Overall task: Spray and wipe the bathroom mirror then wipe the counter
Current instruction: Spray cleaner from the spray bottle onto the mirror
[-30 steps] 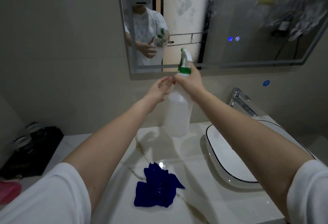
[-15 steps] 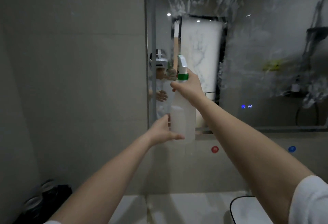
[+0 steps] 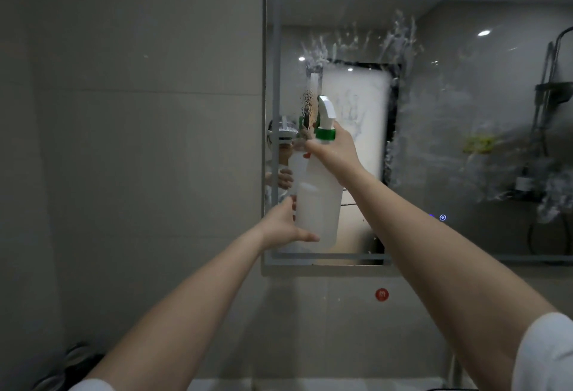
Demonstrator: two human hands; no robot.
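The right hand (image 3: 333,155) is closed round the neck of the spray bottle (image 3: 317,201), just under the green collar (image 3: 325,135) of the white spray head. Its fingers wrap to the far side, so whether one lies on the trigger cannot be told. The left hand (image 3: 283,228) holds the bottle's lower part: the thumb stretches across the front near the base and the fingers curl round the left side behind it. The bottle is thus held between both hands, upright with a slight tilt, the right hand at the top and the left at the bottom.

The bottle is translucent white and is raised in front of the lower left part of the mirror (image 3: 465,111), its nozzle turned toward the glass. The glass carries white splashes and streaks across its upper middle and right side, and a patch of droplets sits just beside the nozzle (the person's reflection shows faintly at the mirror's left edge). A small blue lit button (image 3: 442,217) glows low on the mirror.

Below the frame a round red sticker (image 3: 381,294) sits on the wall. A pale strip of the bench (image 3: 279,386) shows at the bottom edge, and a dark object (image 3: 77,362), too dim to identify, lies at the lower left.
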